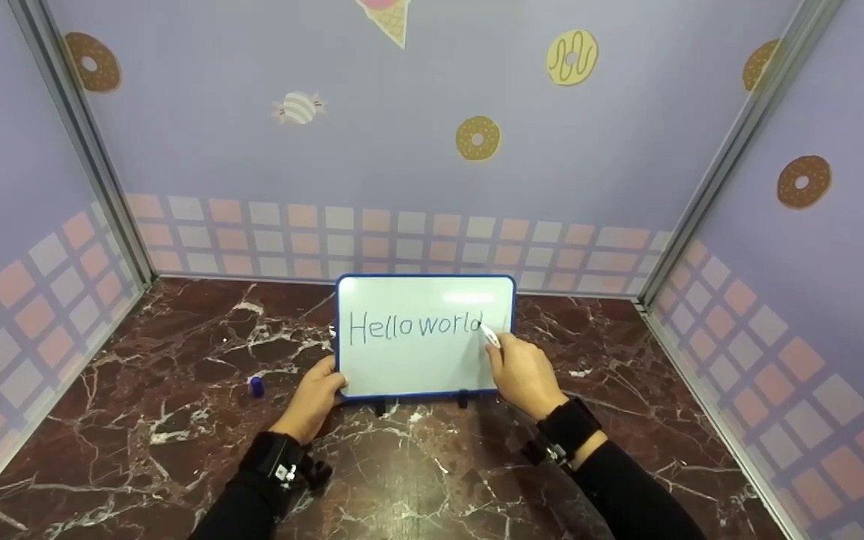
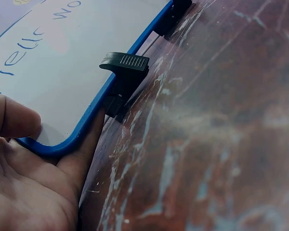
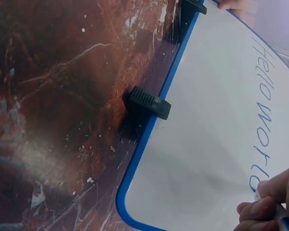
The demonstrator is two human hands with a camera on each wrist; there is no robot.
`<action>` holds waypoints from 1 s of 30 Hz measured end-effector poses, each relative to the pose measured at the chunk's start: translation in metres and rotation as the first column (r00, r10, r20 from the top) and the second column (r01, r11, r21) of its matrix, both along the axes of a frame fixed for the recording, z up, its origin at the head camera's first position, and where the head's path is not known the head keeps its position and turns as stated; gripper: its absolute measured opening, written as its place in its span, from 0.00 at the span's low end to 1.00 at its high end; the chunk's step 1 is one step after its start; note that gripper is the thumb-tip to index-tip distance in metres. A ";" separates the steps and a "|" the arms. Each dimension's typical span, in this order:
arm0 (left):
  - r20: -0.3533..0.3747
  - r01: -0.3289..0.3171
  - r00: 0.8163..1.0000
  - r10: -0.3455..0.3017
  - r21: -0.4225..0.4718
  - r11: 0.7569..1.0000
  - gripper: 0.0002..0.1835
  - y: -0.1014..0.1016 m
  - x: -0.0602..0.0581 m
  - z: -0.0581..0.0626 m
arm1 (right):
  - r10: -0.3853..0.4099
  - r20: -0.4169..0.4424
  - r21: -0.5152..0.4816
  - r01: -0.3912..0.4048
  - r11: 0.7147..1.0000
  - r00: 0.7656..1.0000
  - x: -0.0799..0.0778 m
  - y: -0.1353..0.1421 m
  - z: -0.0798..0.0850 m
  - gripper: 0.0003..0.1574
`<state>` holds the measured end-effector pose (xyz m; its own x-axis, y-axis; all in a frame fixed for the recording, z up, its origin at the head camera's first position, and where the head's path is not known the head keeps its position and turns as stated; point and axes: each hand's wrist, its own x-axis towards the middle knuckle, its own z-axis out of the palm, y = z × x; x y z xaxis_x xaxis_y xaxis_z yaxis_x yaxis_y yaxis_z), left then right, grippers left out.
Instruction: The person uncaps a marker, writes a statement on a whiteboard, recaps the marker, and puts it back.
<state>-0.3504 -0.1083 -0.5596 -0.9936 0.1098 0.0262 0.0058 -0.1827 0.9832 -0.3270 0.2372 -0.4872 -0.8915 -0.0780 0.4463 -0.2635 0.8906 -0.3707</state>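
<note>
A small whiteboard with a blue frame stands tilted back on the table, bearing "Hello world" in blue handwriting. My left hand grips its lower left corner, the thumb on the front face and fingers behind, as the left wrist view also shows. My right hand pinches a white marker, whose tip touches the board at the last letter, "d". In the right wrist view, the marker's barrel is partly hidden by the fingers. Black clips hold the board's bottom edge.
A blue marker cap lies on the dark red marbled table, left of my left hand. Behind the board rises a lilac wall with donut and candy pictures. Side walls with metal corner posts bound the table left and right.
</note>
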 end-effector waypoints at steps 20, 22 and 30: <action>-0.008 0.016 1.000 -0.016 0.014 1.000 0.26 0.000 -0.001 -0.002 | 0.011 0.012 0.002 -0.011 1.000 1.000 0.006 0.006 -0.007 0.14; -0.012 0.015 1.000 -0.015 0.020 1.000 0.26 0.001 0.000 -0.002 | 0.009 0.012 0.001 -0.009 1.000 1.000 0.006 0.006 -0.007 0.14; -0.010 0.016 1.000 -0.015 0.024 1.000 0.26 0.000 0.000 -0.002 | 0.004 0.013 -0.002 -0.004 1.000 1.000 0.005 0.007 -0.007 0.15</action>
